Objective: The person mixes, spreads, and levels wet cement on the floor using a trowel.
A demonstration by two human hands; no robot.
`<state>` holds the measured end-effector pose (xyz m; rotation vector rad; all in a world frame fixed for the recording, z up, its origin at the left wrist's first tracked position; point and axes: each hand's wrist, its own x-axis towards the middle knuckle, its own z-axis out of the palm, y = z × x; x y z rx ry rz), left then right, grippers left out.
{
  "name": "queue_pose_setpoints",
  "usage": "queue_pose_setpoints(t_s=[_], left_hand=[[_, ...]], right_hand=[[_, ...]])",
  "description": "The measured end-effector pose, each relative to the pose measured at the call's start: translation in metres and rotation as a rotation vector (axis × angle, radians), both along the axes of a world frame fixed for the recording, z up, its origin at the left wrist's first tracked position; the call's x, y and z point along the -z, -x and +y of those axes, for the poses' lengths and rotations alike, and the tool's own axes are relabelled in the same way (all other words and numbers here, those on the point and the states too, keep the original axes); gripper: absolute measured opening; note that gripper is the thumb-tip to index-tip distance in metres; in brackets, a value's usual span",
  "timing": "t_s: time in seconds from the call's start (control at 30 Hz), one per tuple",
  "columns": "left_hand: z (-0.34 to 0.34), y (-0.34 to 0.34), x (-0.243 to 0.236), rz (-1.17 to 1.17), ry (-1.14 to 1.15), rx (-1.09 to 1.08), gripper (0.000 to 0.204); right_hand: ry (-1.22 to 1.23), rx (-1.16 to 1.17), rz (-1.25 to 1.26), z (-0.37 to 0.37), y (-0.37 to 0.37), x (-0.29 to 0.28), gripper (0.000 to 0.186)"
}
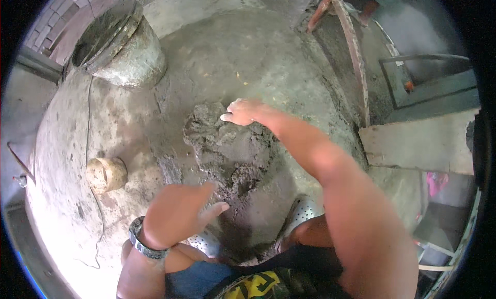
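A heap of wet grey mortar (222,139) lies on the concrete floor in front of me. At its far right edge is my right hand (244,112), arm stretched out. The fingers there are curled, their tips smeared grey, and what they may hold is hidden. My left hand (178,213), with a watch (146,241) on its wrist, hovers at the near left side of the heap. Its thumb stands apart from the fingers, which are blurred by motion, and nothing shows in it.
A large mortar-stained bucket (132,61) stands at the far left. Nearer sits a small cream tub (107,175), with a thin cable (89,123) running past it. Wooden boards (418,141) and posts (354,51) border the right. My perforated shoes (302,213) flank the heap's near end.
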<state>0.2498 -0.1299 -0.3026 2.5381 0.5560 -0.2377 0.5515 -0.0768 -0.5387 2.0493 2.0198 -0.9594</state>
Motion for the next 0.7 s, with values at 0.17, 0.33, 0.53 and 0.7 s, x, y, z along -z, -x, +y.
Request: queue_pose_setpoints(t_s=[0.17,0.33,0.53,0.7], left_hand=[[-0.003,0.005,-0.009,-0.033,0.031,-0.121,0.041],[-0.008,-0.01,-0.022,-0.073,0.03,-0.101,0.043],[-0.028,-0.022,-0.036,-0.058,0.053,-0.022,0.045],[-0.038,-0.023,-0.048,-0.046,0.099,-0.042,0.045]], right_hand=[[0.012,-0.116,0.02,-0.047,0.003,-0.058,0.054],[-0.037,-0.211,0.001,-0.118,0.006,-0.054,0.04],[0.03,0.007,0.212,-0.13,-0.06,-0.098,0.053],[-0.228,0.434,-0.067,-0.171,-0.177,-0.062,0.071]])
